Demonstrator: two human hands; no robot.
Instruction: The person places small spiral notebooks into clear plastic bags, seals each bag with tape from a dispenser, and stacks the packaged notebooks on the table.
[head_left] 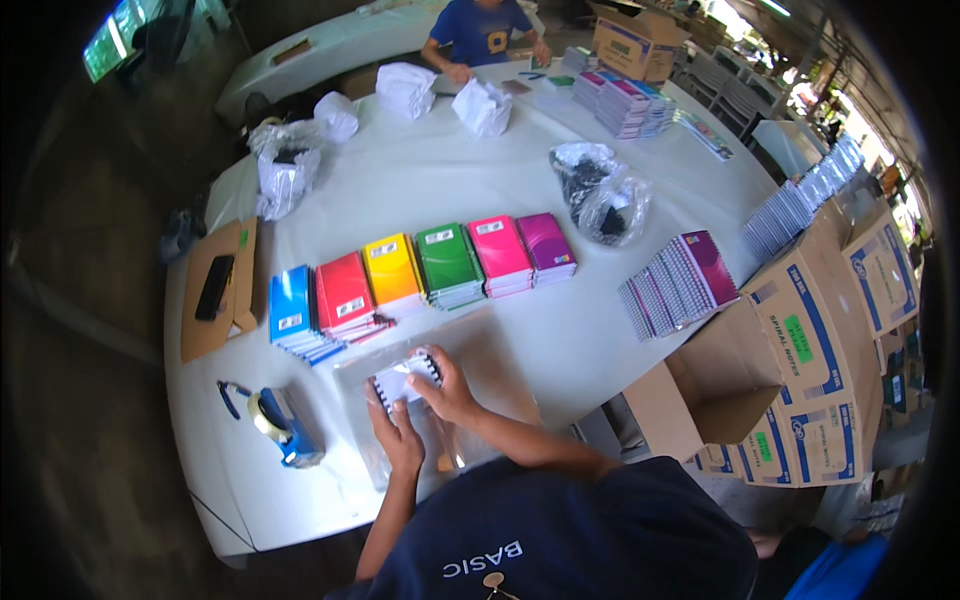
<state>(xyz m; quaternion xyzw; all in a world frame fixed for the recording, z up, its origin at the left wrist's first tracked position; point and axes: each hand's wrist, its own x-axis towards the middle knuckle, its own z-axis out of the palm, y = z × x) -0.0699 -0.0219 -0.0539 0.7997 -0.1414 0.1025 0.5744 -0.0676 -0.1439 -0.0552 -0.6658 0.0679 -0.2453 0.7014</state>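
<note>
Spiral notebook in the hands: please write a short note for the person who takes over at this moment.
Left hand: on the clear plastic bag at the near table edge.
Right hand: holds a small spiral notebook at the bag's mouth.
Stock: six colour stacks in a row behind, blue to purple; fanned notebooks to the right; tape dispenser to the left.
Done: notebook partly in the bag, it seems.
Left: bag not closed; the stacks are still full.
</note>
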